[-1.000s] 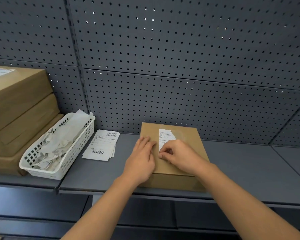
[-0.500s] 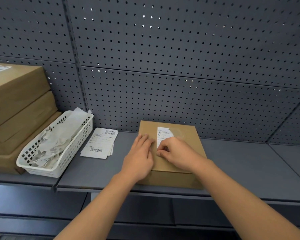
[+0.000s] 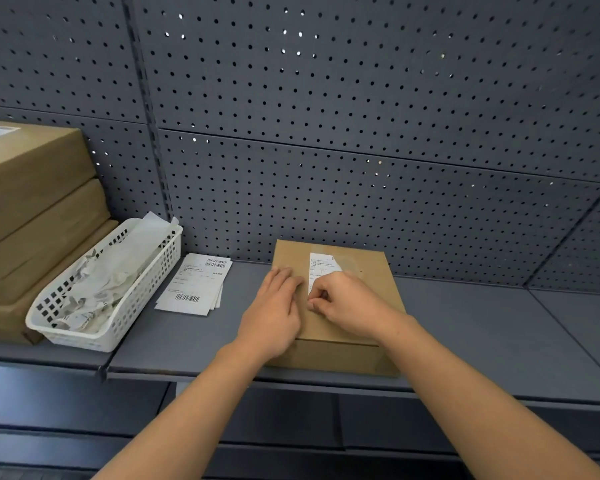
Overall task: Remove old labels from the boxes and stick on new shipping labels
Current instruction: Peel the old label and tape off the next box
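Grey metal shelf [image 3: 465, 327], pegboard wall at the far side. Far left: stack of brown cartons [image 3: 32, 216]. Just right of it, up against the lowest carton: white plastic basket [image 3: 118, 327], set at an angle, w/ crumpled paper scraps inside. Right of the basket, not touching: small pile of label sheets [image 3: 194, 285], flat, barcodes up. Centre: flat cardboard box [image 3: 329, 358] by the near edge, white label [image 3: 321, 266] on top.

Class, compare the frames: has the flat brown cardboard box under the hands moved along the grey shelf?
No. The flat brown cardboard box keeps the same gap from the stack of white paper label sheets; only the camera view shifted slightly.
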{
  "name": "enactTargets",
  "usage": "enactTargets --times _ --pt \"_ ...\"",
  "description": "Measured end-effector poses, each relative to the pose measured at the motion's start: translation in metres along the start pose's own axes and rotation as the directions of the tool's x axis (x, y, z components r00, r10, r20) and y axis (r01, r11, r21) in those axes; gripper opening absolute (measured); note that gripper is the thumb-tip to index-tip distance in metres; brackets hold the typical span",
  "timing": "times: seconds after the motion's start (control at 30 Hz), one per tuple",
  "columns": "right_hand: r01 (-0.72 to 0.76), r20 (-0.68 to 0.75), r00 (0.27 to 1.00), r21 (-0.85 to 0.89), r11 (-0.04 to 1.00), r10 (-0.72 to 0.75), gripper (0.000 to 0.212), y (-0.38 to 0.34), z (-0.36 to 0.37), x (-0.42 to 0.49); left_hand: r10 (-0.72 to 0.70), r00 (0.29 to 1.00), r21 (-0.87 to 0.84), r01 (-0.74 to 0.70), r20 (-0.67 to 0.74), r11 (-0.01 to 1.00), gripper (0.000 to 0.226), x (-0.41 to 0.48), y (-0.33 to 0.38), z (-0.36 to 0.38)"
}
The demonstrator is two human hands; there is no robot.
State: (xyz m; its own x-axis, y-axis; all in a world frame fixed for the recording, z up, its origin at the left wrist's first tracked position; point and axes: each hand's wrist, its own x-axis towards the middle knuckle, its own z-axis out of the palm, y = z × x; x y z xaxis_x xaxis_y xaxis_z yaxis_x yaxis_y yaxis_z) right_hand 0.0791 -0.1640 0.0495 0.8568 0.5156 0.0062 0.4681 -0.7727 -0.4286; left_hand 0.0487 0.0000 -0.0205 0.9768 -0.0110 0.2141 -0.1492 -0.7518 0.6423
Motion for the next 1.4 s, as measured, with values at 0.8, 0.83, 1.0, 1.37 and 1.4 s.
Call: enactTargets --times 0.8,0.83,1.0,1.37,1.4 --pt "-0.034 0.000 0.999 0.063 0.997 0.034 0.008 0.005 0.001 0.005 0.003 1.000 0.008 -0.003 -0.018 1.000 0.047 0.000 -0.002 0.002" --pt "-0.024 -0.015 1.000 0.041 0.999 0.025 0.008 0.005 0.002 0.004 0.003 1.000 0.008 -0.003 -0.018 1.000 0.047 0.000 -0.002 0.002" --pt "0.025 -0.074 0.997 -0.071 0.997 -0.031 0.012 0.004 0.008 -0.001 -0.001 1.000 0.007 0.001 -0.020 1.000 0.046 0.001 -0.001 0.003" --pt "-0.023 0.006 1.000 0.180 0.983 0.023 0.005 0.017 0.003 0.001 0.004 1.000 0.017 -0.004 -0.016 1.000 0.046 -0.001 0.000 0.002" --pt "-0.020 0.000 1.000 0.166 0.986 0.020 0.005 0.015 0.004 0.002 0.005 1.000 0.017 -0.004 -0.018 1.000 0.046 0.000 -0.001 0.002"
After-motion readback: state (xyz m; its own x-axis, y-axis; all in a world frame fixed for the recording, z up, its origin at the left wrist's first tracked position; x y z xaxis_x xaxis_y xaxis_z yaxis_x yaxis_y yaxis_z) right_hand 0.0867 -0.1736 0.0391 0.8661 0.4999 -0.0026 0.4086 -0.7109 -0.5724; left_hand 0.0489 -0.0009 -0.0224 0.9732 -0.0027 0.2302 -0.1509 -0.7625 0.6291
